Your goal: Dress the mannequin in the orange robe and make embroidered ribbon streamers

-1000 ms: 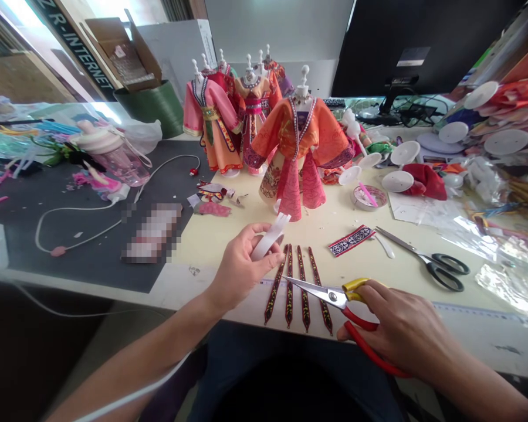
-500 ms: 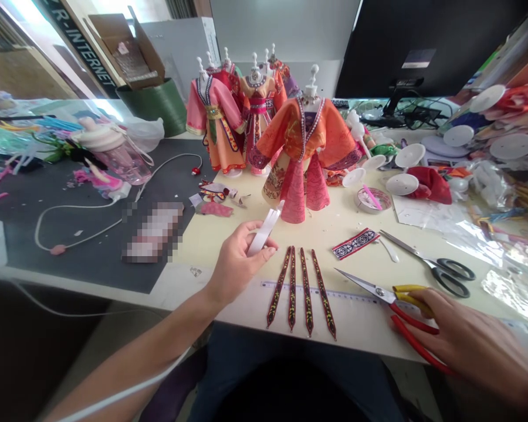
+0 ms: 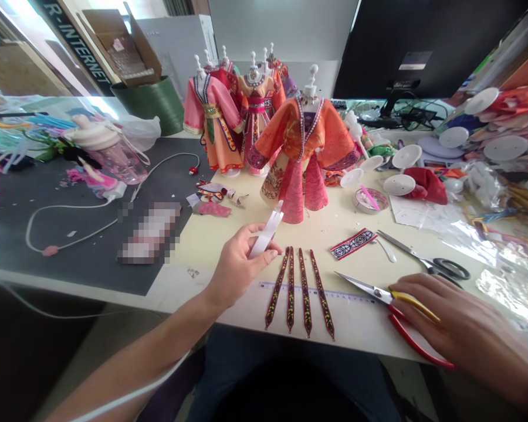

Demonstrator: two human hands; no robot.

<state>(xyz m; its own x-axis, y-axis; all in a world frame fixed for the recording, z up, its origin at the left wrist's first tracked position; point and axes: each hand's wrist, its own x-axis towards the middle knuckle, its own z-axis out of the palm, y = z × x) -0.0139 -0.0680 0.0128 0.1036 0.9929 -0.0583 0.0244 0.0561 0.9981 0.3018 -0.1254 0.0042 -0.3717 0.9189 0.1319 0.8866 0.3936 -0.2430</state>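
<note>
My left hand [image 3: 242, 258] is closed, pinching a folded white ribbon strip [image 3: 266, 234] between thumb and fingers above the table. On the right, my right hand [image 3: 435, 319] has its fingers around the yellow handle of a pair of scissors [image 3: 378, 293], whose other handle is red. Their blades are together and point left across a ruler [image 3: 347, 295]. Several dark patterned trim strips with pointed ends [image 3: 306, 293] lie side by side between my hands, over the ruler. A doll's orange robe on a stand [image 3: 305, 146] is just beyond the ribbon.
Black-handled scissors [image 3: 426, 261] and a patterned trim piece [image 3: 354, 244] lie at right. A tape roll [image 3: 369, 200] sits behind them. More dressed doll stands [image 3: 213, 123] are at the back. A phone-like blurred item [image 3: 152, 231] and a cable [image 3: 70, 206] lie on the dark mat [image 3: 83, 264].
My right hand has moved left and further over the scissors' yellow handle. The scissors have barely shifted. My left hand still holds the white ribbon strip in nearly the same place.
</note>
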